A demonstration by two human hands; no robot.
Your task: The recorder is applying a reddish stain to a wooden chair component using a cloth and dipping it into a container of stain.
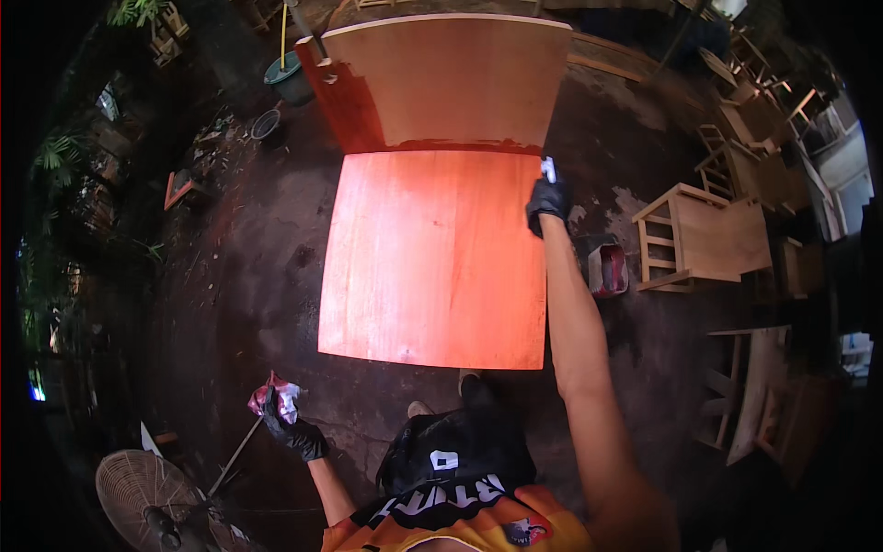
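A flat wooden panel [434,259], stained orange-red and shiny at its left, lies before me. Behind it stands a paler wooden panel [462,83], with dark red stain along its left side and lower edge. Black-gloved, my right hand [550,199] is at the flat panel's far right corner, closed on a small whitish item [548,169], perhaps a cloth or pad. My left hand [295,426], also gloved in black, holds a crumpled cloth [274,399] with red stains, out to the left and away from the panels.
A cut-open container [609,270] with red inside sits on the floor at right, near a small wooden chair [717,234]; more unfinished furniture stands beyond. A fan [148,490] is at lower left. A green tub [284,69] and a dark bucket [265,124] stand at upper left.
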